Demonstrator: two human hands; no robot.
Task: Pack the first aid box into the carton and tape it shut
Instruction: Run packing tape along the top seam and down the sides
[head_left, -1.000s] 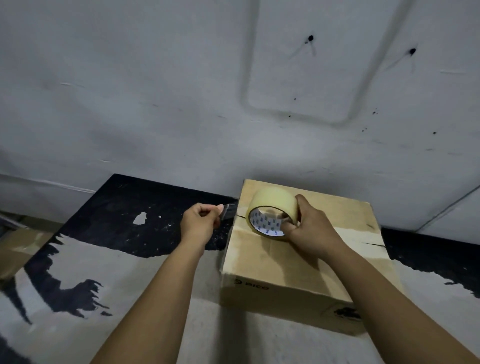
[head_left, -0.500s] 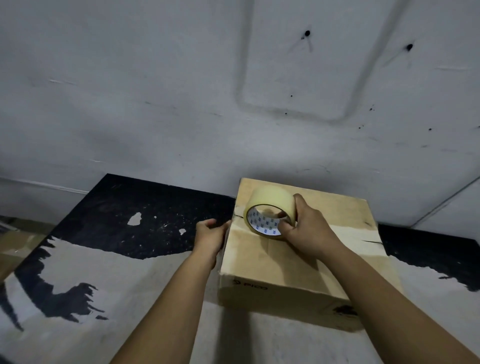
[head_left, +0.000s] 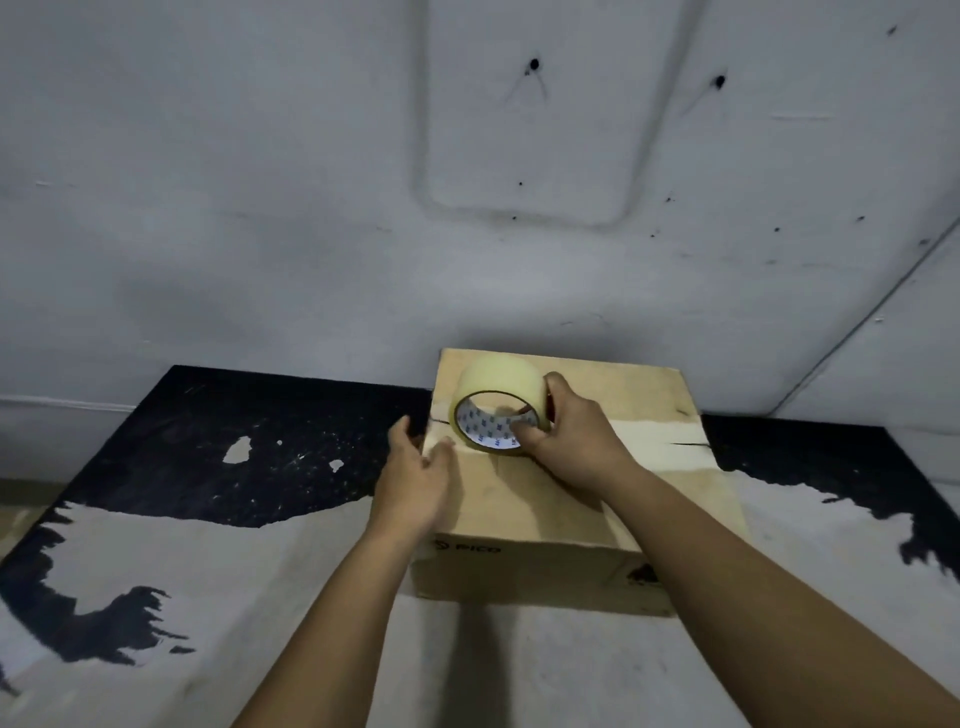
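Observation:
A closed brown carton stands on the worn black and grey table, its flaps down and a pale strip of tape across the middle seam. My right hand grips a roll of beige packing tape that rests on edge on the carton's left top. My left hand lies flat against the carton's upper left edge, fingers spread, pressing at the seam end. The first aid box is not visible.
The table top is black with large worn grey patches and reaches a grey wall right behind the carton. A gap shows past the table's left edge.
My left hand, earlier pinching the tape's free end left of the carton, came in and now presses flat on the carton's left edge. The roll stayed on top.

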